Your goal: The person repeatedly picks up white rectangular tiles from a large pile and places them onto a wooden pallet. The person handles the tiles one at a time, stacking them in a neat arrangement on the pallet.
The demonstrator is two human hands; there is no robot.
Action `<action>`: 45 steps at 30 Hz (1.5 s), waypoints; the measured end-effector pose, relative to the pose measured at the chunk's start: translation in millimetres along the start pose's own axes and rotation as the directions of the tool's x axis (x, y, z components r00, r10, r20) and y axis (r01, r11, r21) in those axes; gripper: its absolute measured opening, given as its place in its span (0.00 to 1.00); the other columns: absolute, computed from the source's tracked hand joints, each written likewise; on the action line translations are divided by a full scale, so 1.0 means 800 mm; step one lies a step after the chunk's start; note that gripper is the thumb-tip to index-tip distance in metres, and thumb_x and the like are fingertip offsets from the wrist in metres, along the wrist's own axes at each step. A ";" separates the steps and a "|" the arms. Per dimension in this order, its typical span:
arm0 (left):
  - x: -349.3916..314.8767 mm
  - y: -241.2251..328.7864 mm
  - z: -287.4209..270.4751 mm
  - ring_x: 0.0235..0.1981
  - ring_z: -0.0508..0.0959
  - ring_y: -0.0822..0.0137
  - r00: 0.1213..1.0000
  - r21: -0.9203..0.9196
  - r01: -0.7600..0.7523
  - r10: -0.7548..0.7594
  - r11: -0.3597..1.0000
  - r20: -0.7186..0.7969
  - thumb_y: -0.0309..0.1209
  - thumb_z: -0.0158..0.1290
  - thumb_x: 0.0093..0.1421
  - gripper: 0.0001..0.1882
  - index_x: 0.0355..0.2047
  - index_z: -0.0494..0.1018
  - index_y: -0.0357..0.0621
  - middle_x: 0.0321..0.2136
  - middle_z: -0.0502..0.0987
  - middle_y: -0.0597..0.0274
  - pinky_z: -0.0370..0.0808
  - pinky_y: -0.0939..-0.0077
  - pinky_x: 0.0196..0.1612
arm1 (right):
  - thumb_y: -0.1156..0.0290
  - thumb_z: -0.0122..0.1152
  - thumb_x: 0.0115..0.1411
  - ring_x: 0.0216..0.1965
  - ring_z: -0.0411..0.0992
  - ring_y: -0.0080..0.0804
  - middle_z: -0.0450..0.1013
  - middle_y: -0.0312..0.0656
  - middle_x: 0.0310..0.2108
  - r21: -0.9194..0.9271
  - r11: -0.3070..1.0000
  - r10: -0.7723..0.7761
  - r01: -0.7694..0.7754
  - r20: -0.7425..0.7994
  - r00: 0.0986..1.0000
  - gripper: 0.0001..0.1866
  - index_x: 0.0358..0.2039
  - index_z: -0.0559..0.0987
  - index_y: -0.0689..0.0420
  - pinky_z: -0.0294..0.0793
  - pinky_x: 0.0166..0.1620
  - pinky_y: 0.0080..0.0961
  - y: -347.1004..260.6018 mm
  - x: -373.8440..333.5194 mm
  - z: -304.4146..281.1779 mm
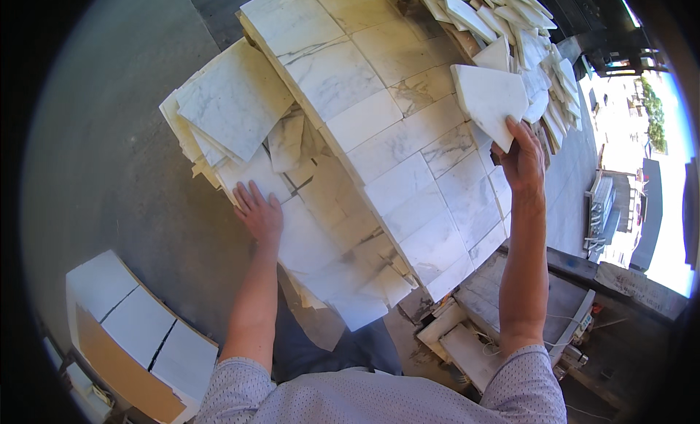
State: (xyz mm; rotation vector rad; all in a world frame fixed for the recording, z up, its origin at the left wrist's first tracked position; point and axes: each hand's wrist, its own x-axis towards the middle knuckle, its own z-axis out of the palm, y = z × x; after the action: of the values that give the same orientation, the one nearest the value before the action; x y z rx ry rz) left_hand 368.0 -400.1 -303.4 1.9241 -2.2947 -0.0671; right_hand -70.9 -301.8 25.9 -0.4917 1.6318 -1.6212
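My right hand (522, 156) grips the lower edge of an angular white marble piece (492, 99), which is tilted above the right side of a broad layer of marble tiles (397, 180). The thumb lies on the near face; the other fingers are partly hidden behind it. My left hand (259, 211) rests with spread fingers on a white slab (255, 174) at the left edge of a lower layer. Beyond it lie a larger grey-veined slab (233, 96) and a smaller broken piece (286, 142).
Jagged marble offcuts (510, 23) are heaped at the far right. White panels (138, 318) stand at the lower left on a grey floor (109, 154). A worn bench (474, 344) with cables sits at the lower right. Bright outdoors shows at the right edge.
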 end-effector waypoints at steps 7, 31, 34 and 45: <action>0.001 0.000 -0.005 0.72 0.48 0.47 1.000 -0.059 -0.005 0.004 0.998 -0.028 0.45 0.51 0.62 0.36 0.67 0.57 0.43 0.71 0.50 0.47 0.55 0.37 0.65 | 0.69 0.61 0.61 0.48 0.73 0.31 0.76 0.47 0.47 0.113 0.772 0.620 -0.625 0.082 0.781 0.23 0.52 0.74 0.72 0.70 0.53 0.27 0.197 -0.236 0.121; -0.001 -0.006 0.010 0.71 0.51 0.46 0.995 -0.013 -0.046 0.045 0.999 -0.094 0.47 0.50 0.63 0.35 0.67 0.59 0.44 0.70 0.53 0.46 0.58 0.38 0.64 | 0.62 0.58 0.63 0.36 0.75 0.27 0.79 0.41 0.37 -0.326 0.761 0.590 -0.560 -0.011 0.808 0.19 0.45 0.79 0.65 0.74 0.41 0.25 0.292 -0.268 0.134; -0.002 -0.008 0.010 0.72 0.50 0.47 0.997 0.014 -0.054 0.055 0.998 -0.057 0.47 0.48 0.65 0.35 0.68 0.57 0.45 0.70 0.52 0.47 0.58 0.38 0.64 | 0.65 0.58 0.64 0.36 0.76 0.27 0.79 0.43 0.38 -0.246 0.810 0.523 -0.533 -0.108 0.845 0.19 0.48 0.77 0.67 0.75 0.43 0.25 0.225 -0.264 0.086; 0.000 -0.003 0.002 0.72 0.50 0.51 0.997 0.072 -0.067 0.069 0.995 -0.032 0.43 0.47 0.67 0.33 0.68 0.55 0.42 0.71 0.48 0.49 0.53 0.47 0.67 | 0.64 0.57 0.66 0.34 0.78 0.31 0.78 0.46 0.37 -0.254 0.965 -0.200 0.072 -0.525 0.827 0.17 0.48 0.76 0.65 0.79 0.38 0.25 -0.003 -0.042 -0.140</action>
State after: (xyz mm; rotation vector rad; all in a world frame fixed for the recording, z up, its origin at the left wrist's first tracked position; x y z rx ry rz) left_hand 370.0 -400.5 -305.2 1.8621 -2.3685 0.0553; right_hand -133.0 -203.2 24.7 -0.2654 2.2710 -1.8011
